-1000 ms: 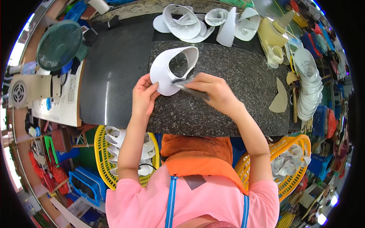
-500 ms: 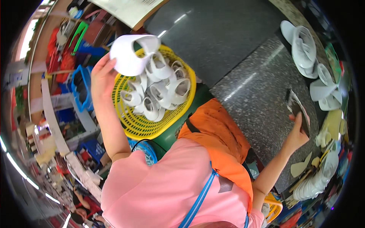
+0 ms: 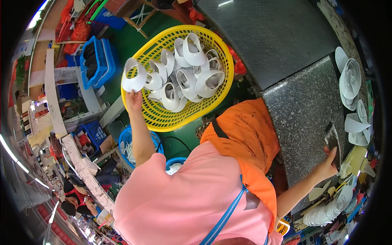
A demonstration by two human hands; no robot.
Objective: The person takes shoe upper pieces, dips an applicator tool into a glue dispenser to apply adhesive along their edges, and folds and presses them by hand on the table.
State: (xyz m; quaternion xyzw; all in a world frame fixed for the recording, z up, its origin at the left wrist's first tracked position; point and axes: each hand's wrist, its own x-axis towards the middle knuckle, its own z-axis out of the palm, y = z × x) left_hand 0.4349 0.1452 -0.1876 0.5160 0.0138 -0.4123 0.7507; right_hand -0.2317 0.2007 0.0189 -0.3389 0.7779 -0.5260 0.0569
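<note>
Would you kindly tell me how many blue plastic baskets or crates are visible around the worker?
3: one blue crate holding dark items left of the yellow basket, one small blue crate lower left, one round blue basket behind the left arm. Others may be hidden.

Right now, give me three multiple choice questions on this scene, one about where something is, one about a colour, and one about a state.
1. Where is the left hand?
A. At the rim of the yellow basket
B. Flat on the stone table
C. Inside the blue crate

2. What colour are the curved pieces piled in the basket?
A. Black
B. White
C. Red

3. What is the state of the right hand?
A. Empty and hanging free
B. Holding a white piece
C. Gripping a dark flat tool at the stone table

Answers:
1. A, since the hand lifts a white piece right over the basket's edge.
2. B, as every piece in the heap is white.
3. C, because the fingers close on the dark tool resting against the table.
</note>
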